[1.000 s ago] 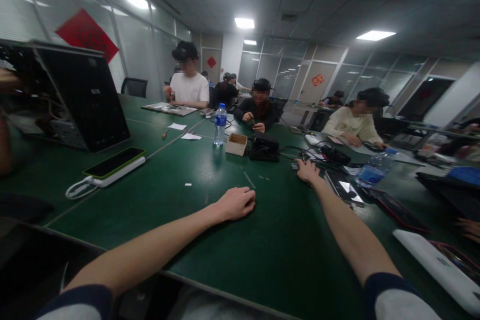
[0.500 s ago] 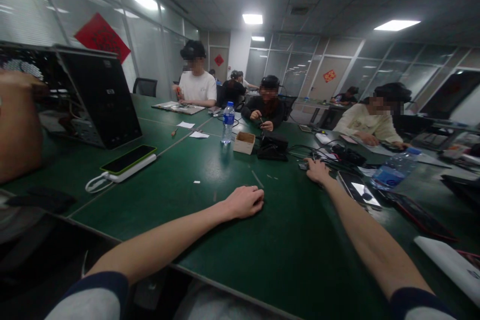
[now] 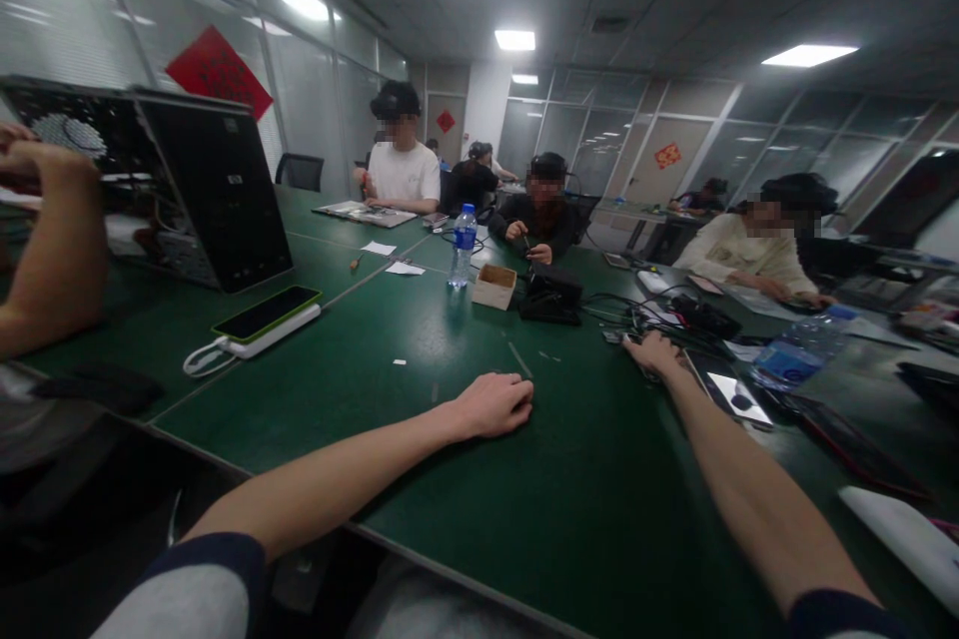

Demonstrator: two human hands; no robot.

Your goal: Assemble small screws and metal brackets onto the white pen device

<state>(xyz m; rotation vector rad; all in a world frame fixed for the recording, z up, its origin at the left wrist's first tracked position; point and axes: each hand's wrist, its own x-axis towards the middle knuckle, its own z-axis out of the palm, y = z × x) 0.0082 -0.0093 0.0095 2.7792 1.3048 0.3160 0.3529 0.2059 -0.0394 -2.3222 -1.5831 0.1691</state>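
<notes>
My left hand [image 3: 495, 404] rests on the green table [image 3: 450, 479], its fingers curled under; whatever lies beneath them, if anything, is hidden. A thin clear strip [image 3: 519, 359] lies just beyond its knuckles. Farther right, my right hand [image 3: 654, 355] stretches forward, fingers bent down over small dark and metallic items beside a tangle of black cables [image 3: 621, 303]. What those fingertips grip or touch is too small to make out. Right of that wrist lies a phone-like device [image 3: 708, 374] with a bright patch on its surface.
A small open box [image 3: 494, 290], a water bottle [image 3: 463, 250] and a black stand [image 3: 550, 295] stand mid-table. Left are a phone [image 3: 268, 314] on a white power bank and an opened computer case [image 3: 217, 195]. A large bottle [image 3: 805, 349] lies at right. Co-workers sit around.
The view has turned slightly left, shifting everything a little to the right. My right hand has moved a bit nearer; my left stays put. A co-worker's arm at far left has shifted.
</notes>
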